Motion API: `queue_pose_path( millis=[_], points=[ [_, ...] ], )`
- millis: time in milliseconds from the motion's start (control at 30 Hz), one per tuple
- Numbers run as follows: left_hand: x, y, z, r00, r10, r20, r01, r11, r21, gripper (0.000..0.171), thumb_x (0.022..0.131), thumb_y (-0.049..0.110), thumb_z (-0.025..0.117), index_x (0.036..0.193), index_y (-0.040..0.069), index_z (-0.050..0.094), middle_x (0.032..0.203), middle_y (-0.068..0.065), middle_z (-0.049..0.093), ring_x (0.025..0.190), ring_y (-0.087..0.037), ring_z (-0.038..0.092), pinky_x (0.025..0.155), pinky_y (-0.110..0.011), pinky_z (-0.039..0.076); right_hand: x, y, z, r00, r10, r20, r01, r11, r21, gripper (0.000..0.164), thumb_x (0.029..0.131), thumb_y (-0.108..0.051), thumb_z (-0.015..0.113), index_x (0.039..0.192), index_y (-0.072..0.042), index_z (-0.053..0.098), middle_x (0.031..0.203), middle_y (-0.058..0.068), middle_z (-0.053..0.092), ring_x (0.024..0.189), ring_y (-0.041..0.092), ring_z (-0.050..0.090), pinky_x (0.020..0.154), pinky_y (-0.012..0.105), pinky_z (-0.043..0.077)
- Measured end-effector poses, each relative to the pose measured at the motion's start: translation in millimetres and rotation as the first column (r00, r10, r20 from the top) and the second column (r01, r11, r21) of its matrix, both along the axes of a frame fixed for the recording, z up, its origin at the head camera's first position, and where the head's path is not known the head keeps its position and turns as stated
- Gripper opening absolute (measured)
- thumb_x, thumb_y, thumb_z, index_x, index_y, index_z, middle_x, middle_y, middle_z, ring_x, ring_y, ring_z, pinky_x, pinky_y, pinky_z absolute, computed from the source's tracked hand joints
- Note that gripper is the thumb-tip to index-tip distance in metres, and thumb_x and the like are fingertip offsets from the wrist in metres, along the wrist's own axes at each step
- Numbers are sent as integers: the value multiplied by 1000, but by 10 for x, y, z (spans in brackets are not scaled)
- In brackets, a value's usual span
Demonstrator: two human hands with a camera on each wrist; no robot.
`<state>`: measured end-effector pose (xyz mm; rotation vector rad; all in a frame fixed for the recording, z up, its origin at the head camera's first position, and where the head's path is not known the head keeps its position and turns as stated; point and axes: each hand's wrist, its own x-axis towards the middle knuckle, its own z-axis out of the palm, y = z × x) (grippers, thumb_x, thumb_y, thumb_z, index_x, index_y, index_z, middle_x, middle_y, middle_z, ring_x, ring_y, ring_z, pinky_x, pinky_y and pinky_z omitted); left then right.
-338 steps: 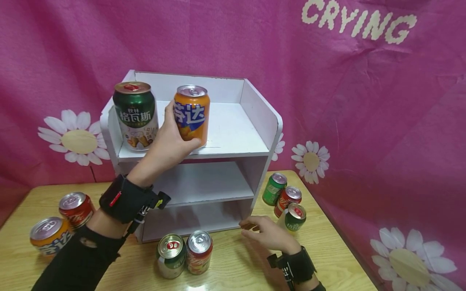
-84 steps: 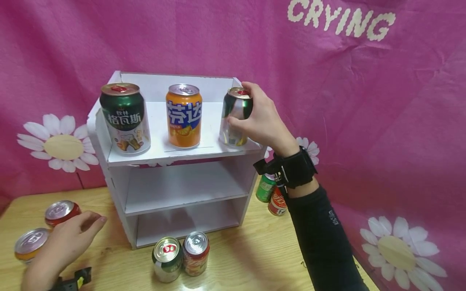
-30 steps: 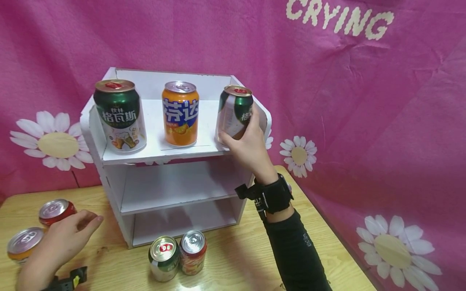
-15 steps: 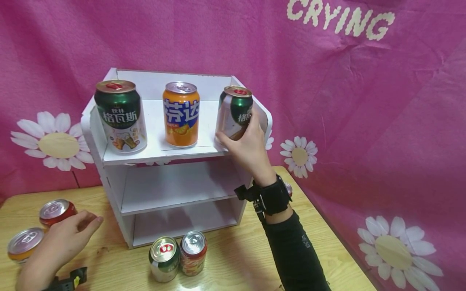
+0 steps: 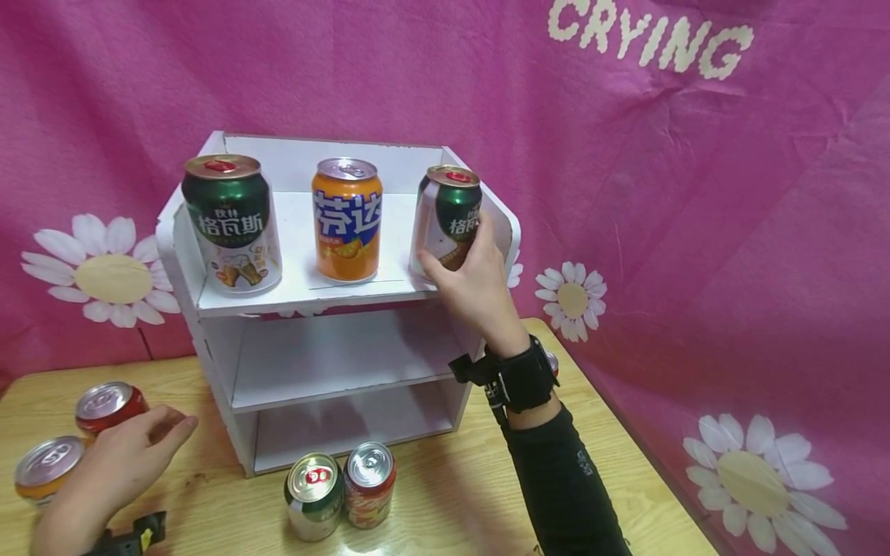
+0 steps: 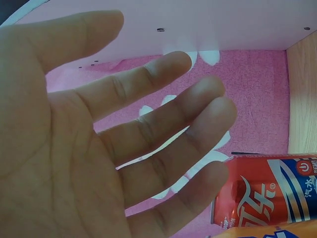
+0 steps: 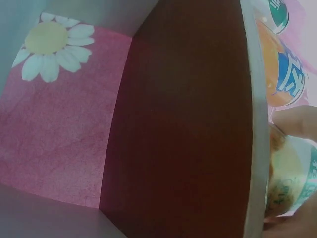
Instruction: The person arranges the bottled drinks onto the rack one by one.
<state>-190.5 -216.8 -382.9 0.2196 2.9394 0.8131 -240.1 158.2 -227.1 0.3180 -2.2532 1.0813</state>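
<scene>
My right hand [image 5: 480,289] grips a green-and-white drink can [image 5: 445,205], thumb on its left and fingers on its right. This can stands upright at the right end of the white shelf unit's [image 5: 354,351] top board. In the right wrist view, part of the can [image 7: 292,171] shows between thumb and fingers. An orange soda can [image 5: 346,232] stands mid-board, and another green-and-white can [image 5: 232,232] at the left end. Low at the left, my left hand [image 5: 125,459] holds nothing; its spread, relaxed fingers show in the left wrist view, near a red cola can [image 6: 252,193].
A red can [image 5: 107,405] and an orange can [image 5: 49,467] stand on the wooden table [image 5: 202,455] beside my left hand. In front of the unit, a green can [image 5: 313,498] and a red can [image 5: 370,486] stand together. My right forearm mostly hides a can [image 5: 552,361].
Earlier my left hand held the orange can on the top board; it has let go and dropped left. My right hand has brought the green-and-white can up and turned its label forward.
</scene>
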Motion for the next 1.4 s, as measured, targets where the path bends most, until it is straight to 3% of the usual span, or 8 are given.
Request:
queue_pose_path(
  millis=[400,767,1167,1400],
  points=[
    [-1,-16,18,1000,0,26,0,1000,-8,63,87,57,34,106,0,54,96,-20,58,85,-35,54,62,-46,44,-7,-42,-26,994,-102,-35,104,994,47,81,72,-39,68,131,-9,22,115,4,46,102,8,45,86,26,38],
    [-11,-22,7,999,-7,37,7,1000,1,63,87,56,34,106,0,55,94,-17,59,83,-31,54,62,-44,43,16,-20,11,1000,-7,-6,7,1000,-2,76,73,-30,69,130,-10,23,111,2,48,98,6,46,84,24,39],
    [-36,-28,-11,997,1,73,0,1000,-14,69,86,59,32,110,-3,52,96,-20,58,85,-33,54,63,-47,44,5,-41,-6,996,-92,-6,92,996,19,77,72,-33,68,130,-10,23,112,2,45,100,7,44,86,26,37],
    [-42,-26,-12,997,3,76,-2,1000,-12,69,86,59,32,110,-3,52,97,-21,57,85,-33,54,63,-47,44,0,-39,-13,996,-92,-3,92,996,6,83,70,-37,70,131,-9,21,115,2,42,104,7,42,89,27,35]
  ],
)
